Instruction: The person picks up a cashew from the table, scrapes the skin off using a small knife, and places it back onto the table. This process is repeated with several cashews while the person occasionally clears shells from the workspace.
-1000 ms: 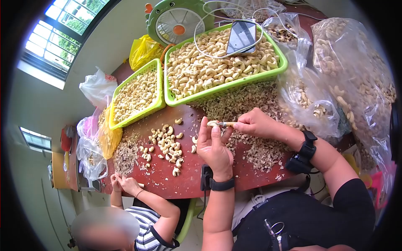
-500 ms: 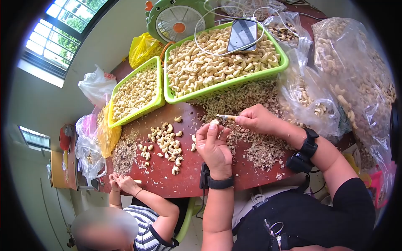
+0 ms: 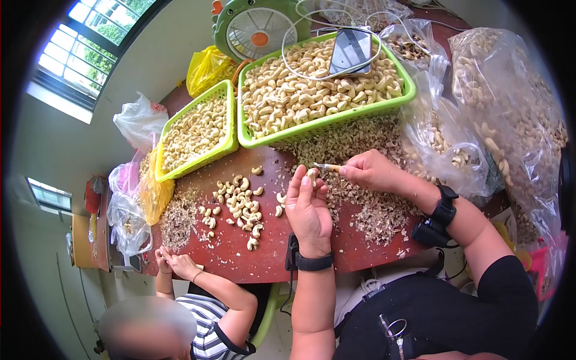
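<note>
My left hand (image 3: 309, 217) is palm up over the table, its thumb and fingertips closed on a cashew nut (image 3: 311, 174). From the right, my right hand (image 3: 373, 173) grips a small knife (image 3: 332, 168) by its light wooden handle. The short metal blade points left, with its tip close by the cashew. Below both hands spreads a pile of flaky skin scraps (image 3: 378, 219). Left of my left hand, a loose group of pale cashews (image 3: 243, 207) lies on the red table (image 3: 276, 252).
A large green basket (image 3: 327, 127) of cashews, with a phone (image 3: 351, 51) on top, stands behind my hands. Left of it are a smaller green basket (image 3: 231, 141) and a fan (image 3: 258, 33). Clear bags (image 3: 504, 96) fill the right. Another person's hands (image 3: 174, 262) work at the lower left.
My left hand has turned the cashew more upright, so more of it shows between the fingers. The knife in my right hand has shifted slightly to the right.
</note>
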Available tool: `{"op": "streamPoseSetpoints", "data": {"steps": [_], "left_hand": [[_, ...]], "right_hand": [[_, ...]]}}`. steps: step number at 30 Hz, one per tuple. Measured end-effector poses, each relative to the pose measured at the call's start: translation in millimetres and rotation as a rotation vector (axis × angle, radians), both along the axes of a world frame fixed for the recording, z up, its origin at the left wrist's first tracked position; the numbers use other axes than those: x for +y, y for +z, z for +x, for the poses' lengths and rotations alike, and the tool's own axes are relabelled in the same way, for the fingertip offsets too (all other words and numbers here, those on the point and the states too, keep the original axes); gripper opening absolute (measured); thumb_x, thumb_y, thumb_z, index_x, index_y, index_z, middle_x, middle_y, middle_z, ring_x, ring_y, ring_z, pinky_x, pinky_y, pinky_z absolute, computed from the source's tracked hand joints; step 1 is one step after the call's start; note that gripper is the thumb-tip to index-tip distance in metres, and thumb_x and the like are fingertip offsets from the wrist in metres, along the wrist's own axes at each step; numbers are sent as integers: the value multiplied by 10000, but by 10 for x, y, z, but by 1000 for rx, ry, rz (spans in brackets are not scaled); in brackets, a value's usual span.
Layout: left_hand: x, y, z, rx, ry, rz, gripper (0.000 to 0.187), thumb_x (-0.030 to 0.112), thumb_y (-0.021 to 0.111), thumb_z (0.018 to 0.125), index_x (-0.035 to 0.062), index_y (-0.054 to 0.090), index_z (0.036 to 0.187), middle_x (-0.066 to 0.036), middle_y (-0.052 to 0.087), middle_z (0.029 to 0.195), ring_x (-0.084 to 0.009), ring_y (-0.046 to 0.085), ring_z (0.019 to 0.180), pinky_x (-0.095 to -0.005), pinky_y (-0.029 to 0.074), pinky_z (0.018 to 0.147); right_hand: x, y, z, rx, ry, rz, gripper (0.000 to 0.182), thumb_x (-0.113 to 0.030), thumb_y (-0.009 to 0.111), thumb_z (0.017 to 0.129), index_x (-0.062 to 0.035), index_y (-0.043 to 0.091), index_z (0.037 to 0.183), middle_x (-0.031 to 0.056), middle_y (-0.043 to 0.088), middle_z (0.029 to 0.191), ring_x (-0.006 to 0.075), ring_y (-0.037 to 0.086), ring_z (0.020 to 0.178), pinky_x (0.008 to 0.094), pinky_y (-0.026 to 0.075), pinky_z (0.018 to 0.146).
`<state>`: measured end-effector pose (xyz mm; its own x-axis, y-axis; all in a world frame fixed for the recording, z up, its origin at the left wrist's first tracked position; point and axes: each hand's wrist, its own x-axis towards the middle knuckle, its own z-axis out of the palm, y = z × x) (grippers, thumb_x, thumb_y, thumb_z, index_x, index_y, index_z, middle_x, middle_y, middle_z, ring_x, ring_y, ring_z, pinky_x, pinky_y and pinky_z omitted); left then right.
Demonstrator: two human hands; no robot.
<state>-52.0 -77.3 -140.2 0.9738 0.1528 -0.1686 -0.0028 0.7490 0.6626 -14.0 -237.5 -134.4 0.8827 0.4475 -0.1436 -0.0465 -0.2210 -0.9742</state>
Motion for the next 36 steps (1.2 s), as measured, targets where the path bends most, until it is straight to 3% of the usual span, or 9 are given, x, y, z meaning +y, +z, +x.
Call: {"op": "streamPoseSetpoints", "data": {"steps": [6,14,20,36], "left_hand": [[-39,41,-7,-103,46,63,288,-8,435,835,-22,423,1122,-107,539,924,-176,552,850,-271,485,756],[-45,35,-24,-66,111,192,203,-39,507,789,-32,477,989,-132,559,903,-230,581,832,-319,514,746],[-94,101,-48,-52,93,152,181,-24,517,790,-22,484,968,-139,556,913,-225,577,842,-368,524,727],[-133,91,-53,-88,116,189,120,-11,504,793,-5,483,910,-100,550,863,-200,575,823,-388,526,723]], "right_hand": [[-15,16,-2,8,2,38,399,-328,515,838,-28,516,574,-33,428,480,41,363,448,217,292,401],[-19,16,-1,-35,7,-1,396,-333,517,834,-24,530,588,-28,434,478,42,375,453,217,303,406],[-3,30,-15,-63,15,-50,387,-330,518,828,-14,540,605,-19,437,475,46,386,457,225,318,410],[13,35,-17,-106,21,-70,375,-313,519,827,-9,546,609,-16,442,468,46,383,450,228,319,404]]}}
